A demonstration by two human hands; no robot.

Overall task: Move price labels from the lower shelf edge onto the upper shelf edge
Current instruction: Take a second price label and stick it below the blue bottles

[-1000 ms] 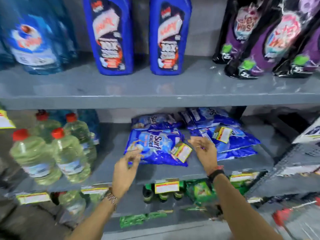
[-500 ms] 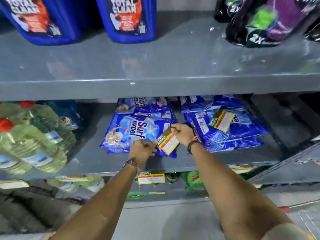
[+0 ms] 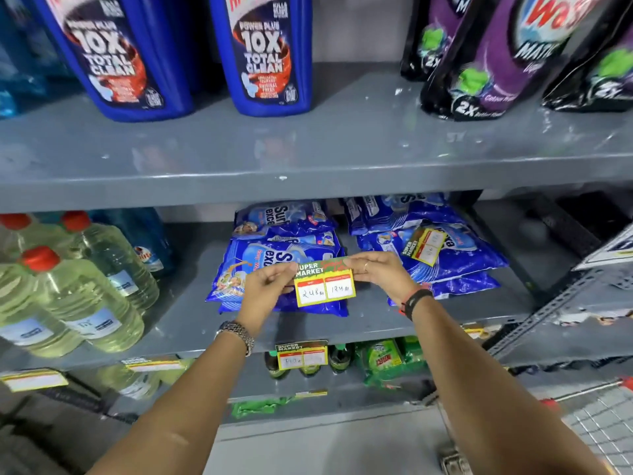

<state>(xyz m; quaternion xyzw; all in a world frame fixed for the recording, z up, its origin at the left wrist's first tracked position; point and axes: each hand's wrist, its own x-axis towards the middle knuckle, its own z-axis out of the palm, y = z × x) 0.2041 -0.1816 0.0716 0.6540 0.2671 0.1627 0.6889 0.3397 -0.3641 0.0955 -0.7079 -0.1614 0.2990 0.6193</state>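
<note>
A yellow-bordered price label (image 3: 324, 284) with a green "SUPER MARKET" header is held flat between both hands, in front of the blue detergent packs (image 3: 260, 265). My left hand (image 3: 270, 286) pinches its left edge and my right hand (image 3: 380, 274) pinches its upper right corner. It hangs below the upper shelf edge (image 3: 308, 193), which is bare grey metal. A second label (image 3: 426, 246) lies on the right stack of blue packs (image 3: 455, 255). Another label (image 3: 301, 354) is stuck on the lower shelf edge (image 3: 376, 335).
Blue cleaner bottles (image 3: 270, 56) and dark purple pouches (image 3: 496, 63) stand on the upper shelf. Red-capped bottles of pale liquid (image 3: 78, 296) fill the left of the middle shelf. More labels (image 3: 34, 378) sit on lower edges at left. A wire cart (image 3: 599, 423) is at bottom right.
Both hands took the label off the left blue pack and lifted it, turning it level and facing me. The camera tilted back up a little and moved closer.
</note>
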